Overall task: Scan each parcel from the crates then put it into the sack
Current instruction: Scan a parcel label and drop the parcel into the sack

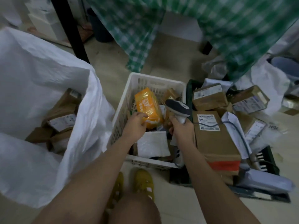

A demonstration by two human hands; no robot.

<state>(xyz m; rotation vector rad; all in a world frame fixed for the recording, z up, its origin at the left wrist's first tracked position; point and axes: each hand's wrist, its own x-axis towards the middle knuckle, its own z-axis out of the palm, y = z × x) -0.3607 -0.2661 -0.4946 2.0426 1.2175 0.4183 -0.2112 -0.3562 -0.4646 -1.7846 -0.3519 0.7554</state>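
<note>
Two bare arms reach up from the bottom of the frame, with yellow shoes [142, 185] on the pale floor [186, 206] below them. Just left of the middle, the left hand [135, 122] has its fingers curled round the lower end of the orange parcel [148, 108]. That parcel stands tilted in the white crate [120, 110], its long side running up and a little to the left from the fingers. Just to the right, the right hand [179, 126] grips the handle of the scanner [178, 107], and the scanner's head is near the parcel's right side. I think the scan comes next, so the parcel's label has to turn toward the scanner. The big white sack [48, 75] fills the left of the frame, open at the top, with brown boxes already inside. It is on the left hand's side, so that hand is nearer for the drop. More brown boxes [215, 135] are piled over a dark crate [267, 160] at the right. A green checked cloth [234, 29] hangs across the top.
</note>
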